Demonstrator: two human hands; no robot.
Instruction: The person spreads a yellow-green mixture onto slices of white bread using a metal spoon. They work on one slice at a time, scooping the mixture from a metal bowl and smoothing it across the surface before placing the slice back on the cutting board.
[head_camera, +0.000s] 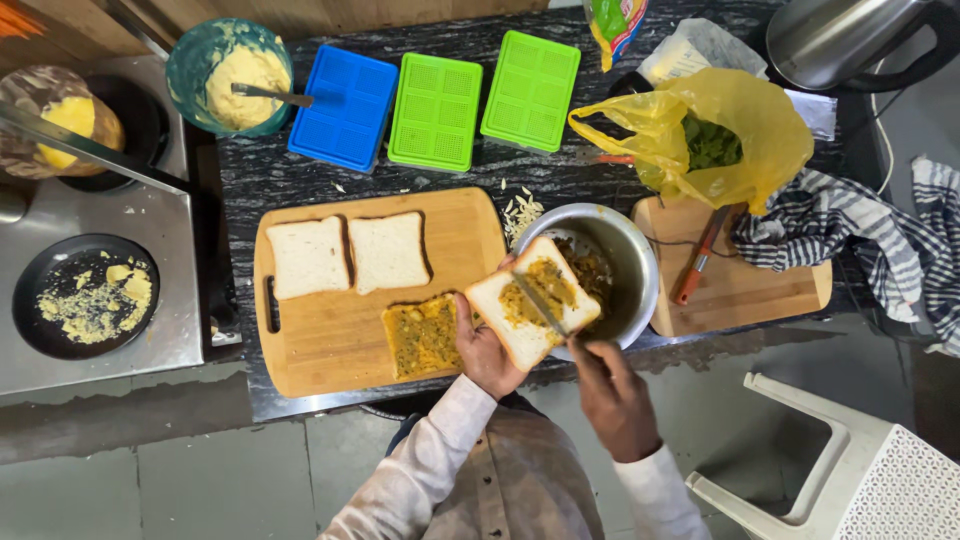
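Counter: you stand at a dark, white-veined stone counter (300, 170) that runs across the upper part of the view.
Stove: to your left a steel stove top (110, 330) sits against the counter.
Floor: below you lie large grey tiles (180, 480) with thin joints.
Chair: at your lower right a white plastic chair (860, 470) stands just off the counter's edge.
Wall: along the top edge you see a strip of brown wood panelling (330, 12).
Light: even and soft, and the shadows you see are faint.
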